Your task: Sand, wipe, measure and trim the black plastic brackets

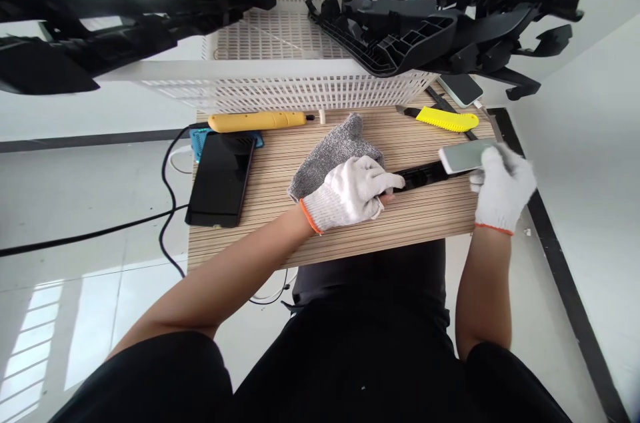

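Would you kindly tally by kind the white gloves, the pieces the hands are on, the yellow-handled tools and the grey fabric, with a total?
White gloves: 2
Black strip at the left hand: 1
Pale slab in the right hand: 1
Yellow-handled tools: 2
Grey fabric piece: 1
Total: 7

From a camera on the wearer's head, we look forward and steeply down past the black shirt (370, 349) (its sleeves (165, 376) along the lower edge) to the close tabletop (277, 173), the white basket (300, 68) beyond.
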Available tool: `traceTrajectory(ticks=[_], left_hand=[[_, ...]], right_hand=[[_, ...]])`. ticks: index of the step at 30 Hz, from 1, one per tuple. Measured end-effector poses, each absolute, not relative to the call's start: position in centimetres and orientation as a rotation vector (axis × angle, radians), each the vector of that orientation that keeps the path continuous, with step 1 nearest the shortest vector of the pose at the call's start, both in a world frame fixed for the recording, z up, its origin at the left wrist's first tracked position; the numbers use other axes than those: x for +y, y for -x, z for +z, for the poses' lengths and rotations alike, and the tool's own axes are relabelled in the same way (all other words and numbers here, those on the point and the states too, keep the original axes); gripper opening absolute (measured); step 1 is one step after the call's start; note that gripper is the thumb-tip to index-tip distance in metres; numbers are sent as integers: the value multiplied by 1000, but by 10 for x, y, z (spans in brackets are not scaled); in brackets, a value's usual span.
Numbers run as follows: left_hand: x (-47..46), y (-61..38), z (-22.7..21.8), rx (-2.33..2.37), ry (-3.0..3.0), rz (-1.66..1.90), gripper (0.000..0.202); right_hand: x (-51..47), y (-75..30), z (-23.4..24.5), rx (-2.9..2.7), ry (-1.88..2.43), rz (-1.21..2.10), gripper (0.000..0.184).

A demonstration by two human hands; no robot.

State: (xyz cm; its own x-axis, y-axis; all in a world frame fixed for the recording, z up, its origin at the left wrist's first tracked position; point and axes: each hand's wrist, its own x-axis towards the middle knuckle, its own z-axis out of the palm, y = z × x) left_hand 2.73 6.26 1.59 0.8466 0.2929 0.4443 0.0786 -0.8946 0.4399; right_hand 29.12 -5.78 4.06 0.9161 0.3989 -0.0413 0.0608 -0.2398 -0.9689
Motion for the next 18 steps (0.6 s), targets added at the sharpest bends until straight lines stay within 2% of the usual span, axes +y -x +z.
traceTrajectory(ticks=[3, 7, 10, 13, 18], left_hand=[[62, -27, 16, 292, -2614, 692, 28], [61, -26, 16, 308, -2590, 672, 29], [61, -26, 16, 333, -2573, 666, 30], [61, -26, 15, 332, -2570, 669, 30], [63, -26, 16, 324, -2594, 691, 29]], right_hand=[[-59, -294, 39, -260, 1712, 133, 48], [-63, -297, 36, -351, 1785, 307, 47], [-64, -298, 36, -285, 1749, 96, 46], [-65, -300, 35, -269, 1723, 123, 48], [-69, -305, 33, -281, 1668, 21, 36]])
